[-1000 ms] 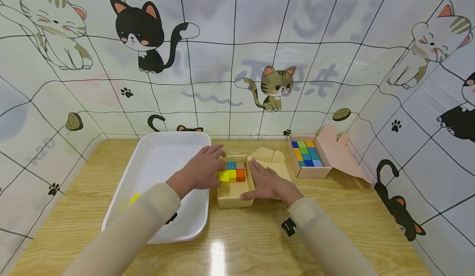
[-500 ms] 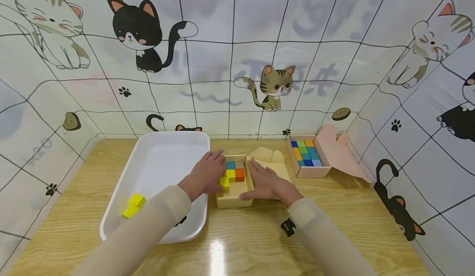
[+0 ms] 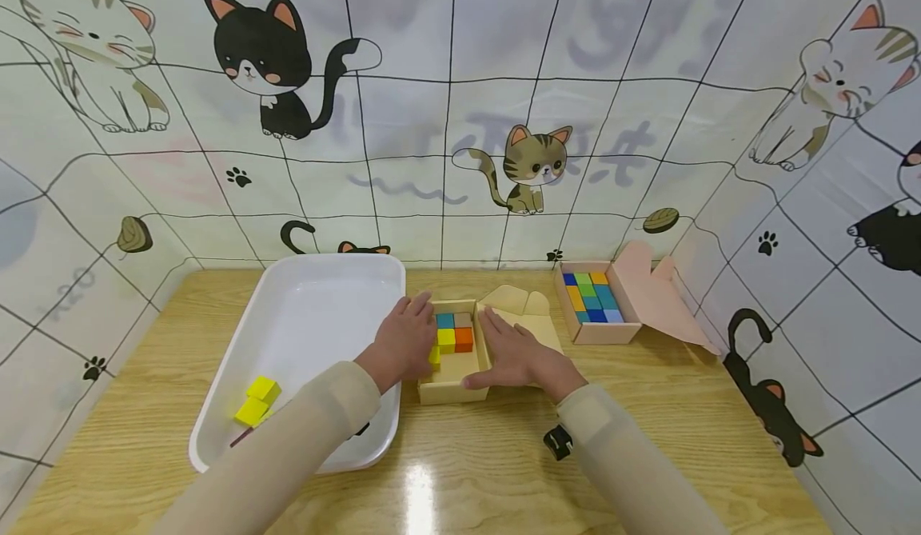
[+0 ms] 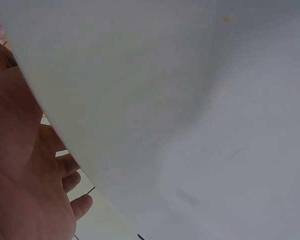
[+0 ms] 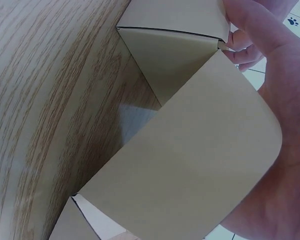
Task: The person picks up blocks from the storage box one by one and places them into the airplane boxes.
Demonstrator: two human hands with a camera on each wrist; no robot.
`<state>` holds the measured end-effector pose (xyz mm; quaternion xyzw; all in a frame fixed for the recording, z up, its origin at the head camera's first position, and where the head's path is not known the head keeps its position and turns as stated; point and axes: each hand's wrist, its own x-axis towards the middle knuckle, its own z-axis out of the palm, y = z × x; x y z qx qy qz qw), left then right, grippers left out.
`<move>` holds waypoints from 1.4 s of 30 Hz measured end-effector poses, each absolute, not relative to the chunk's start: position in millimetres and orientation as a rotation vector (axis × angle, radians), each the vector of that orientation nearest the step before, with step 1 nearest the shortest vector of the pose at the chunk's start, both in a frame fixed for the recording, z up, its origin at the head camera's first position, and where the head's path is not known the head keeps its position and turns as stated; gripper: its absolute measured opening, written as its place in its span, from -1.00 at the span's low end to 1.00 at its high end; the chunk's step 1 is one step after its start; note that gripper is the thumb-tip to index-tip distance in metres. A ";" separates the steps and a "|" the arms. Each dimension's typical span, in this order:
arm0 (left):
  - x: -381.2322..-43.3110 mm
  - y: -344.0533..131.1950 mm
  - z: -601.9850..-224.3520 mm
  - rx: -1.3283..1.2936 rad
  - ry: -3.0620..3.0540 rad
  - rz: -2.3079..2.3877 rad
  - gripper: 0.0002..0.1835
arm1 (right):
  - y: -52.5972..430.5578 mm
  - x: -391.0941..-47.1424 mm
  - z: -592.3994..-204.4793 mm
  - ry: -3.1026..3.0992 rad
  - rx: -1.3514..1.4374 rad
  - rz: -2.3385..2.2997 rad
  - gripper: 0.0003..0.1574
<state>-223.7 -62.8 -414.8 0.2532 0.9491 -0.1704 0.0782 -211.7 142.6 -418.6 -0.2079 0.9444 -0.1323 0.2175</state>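
Observation:
A cream cardboard box (image 3: 453,393) stands open on the table, its lid folded out to the right. Inside are yellow blocks (image 3: 446,341), an orange block (image 3: 464,339), a teal block (image 3: 445,321) and a wood-coloured one (image 3: 462,320); the front part shows bare bottom. My left hand (image 3: 408,337) lies over the box's left wall and hides part of a yellow block. In the left wrist view its fingers (image 4: 81,206) look relaxed behind the tray's edge. Along the right wall rests my right hand (image 3: 525,357), fingers extended, thumb toward the front corner.
Left of the box is a white tray (image 3: 324,295) with yellow cubes (image 3: 263,390) and a thin dark piece partly under my left sleeve. A pink box (image 3: 608,333) full of coloured blocks sits at the back right, lid open. Cat-print sheeting forms the walls behind.
My left hand has shifted slightly right and down, covering more of the yellow block at the left wall. The moving sleeve has uncovered yellow cubes in the tray. My right hand stays put.

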 end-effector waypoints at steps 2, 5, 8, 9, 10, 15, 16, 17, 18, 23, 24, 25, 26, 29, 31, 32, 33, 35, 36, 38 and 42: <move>-222.7 -62.0 -413.9 0.756 2.834 -0.541 -0.27 | 142.2 -211.5 -418.2 2.619 -0.578 -0.365 0.51; -221.5 -61.3 -413.1 0.749 2.833 -0.562 -0.26 | 141.6 -211.1 -417.7 2.620 -0.575 -0.360 0.51; -220.7 -61.2 -412.8 0.752 2.836 -0.564 -0.27 | 141.0 -210.4 -416.7 2.621 -0.573 -0.365 0.50; -220.6 -61.5 -412.8 0.760 2.842 -0.549 -0.29 | 141.0 -210.1 -416.5 2.621 -0.572 -0.365 0.50; -220.6 -61.9 -412.9 0.774 2.850 -0.531 -0.32 | 140.9 -209.8 -416.2 2.621 -0.570 -0.369 0.50; -220.5 -67.7 -408.6 0.869 2.899 -0.364 -0.61 | 141.3 -209.1 -416.5 2.618 -0.561 -0.388 0.47; -220.2 -70.1 -406.1 0.887 2.911 -0.314 -0.67 | 141.4 -209.0 -416.5 2.616 -0.556 -0.390 0.47; -219.7 -72.9 -402.8 0.903 2.923 -0.263 -0.72 | 141.5 -209.0 -416.7 2.615 -0.553 -0.393 0.48; -219.2 -76.3 -399.1 0.921 2.940 -0.200 -0.77 | 141.7 -208.8 -416.7 2.615 -0.550 -0.393 0.48; -218.3 -102.2 -378.6 1.015 3.027 -0.015 -0.85 | 141.9 -207.8 -416.0 2.611 -0.548 -0.407 0.47; -218.5 -108.8 -375.2 1.024 3.046 -0.006 -0.86 | 141.8 -207.6 -415.8 2.612 -0.552 -0.409 0.47; -218.7 -115.9 -371.9 1.031 3.063 -0.009 -0.87 | 141.7 -207.4 -415.4 2.612 -0.557 -0.412 0.47; -218.7 -123.3 -369.1 1.030 3.077 -0.003 -0.86 | 141.7 -207.2 -415.1 2.612 -0.563 -0.414 0.47; -218.0 -146.9 -363.2 0.992 3.103 0.032 -0.85 | 141.6 -207.0 -414.4 2.615 -0.578 -0.415 0.47; -216.5 -163.4 -360.9 0.959 3.112 0.057 -0.85 | 141.6 -206.8 -414.3 2.614 -0.582 -0.420 0.48; -215.7 -172.0 -360.7 0.940 3.116 0.064 -0.85 | 141.7 -206.8 -414.2 2.614 -0.582 -0.423 0.48; -214.7 -180.4 -360.7 0.922 3.121 0.065 -0.85 | 141.8 -206.8 -414.3 2.613 -0.583 -0.425 0.48; -212.3 -197.0 -361.7 0.886 3.130 0.051 -0.84 | 142.1 -206.9 -414.3 2.610 -0.583 -0.430 0.48; -210.6 -204.9 -362.5 0.870 3.135 0.045 -0.84 | 142.1 -206.8 -414.4 2.609 -0.584 -0.434 0.48; -206.7 -219.6 -364.1 0.842 3.141 0.035 -0.83 | 142.5 -207.0 -414.6 2.607 -0.588 -0.439 0.48; -194.5 -241.7 -363.5 0.787 3.140 0.027 -0.81 | 142.6 -207.6 -414.9 2.603 -0.591 -0.449 0.48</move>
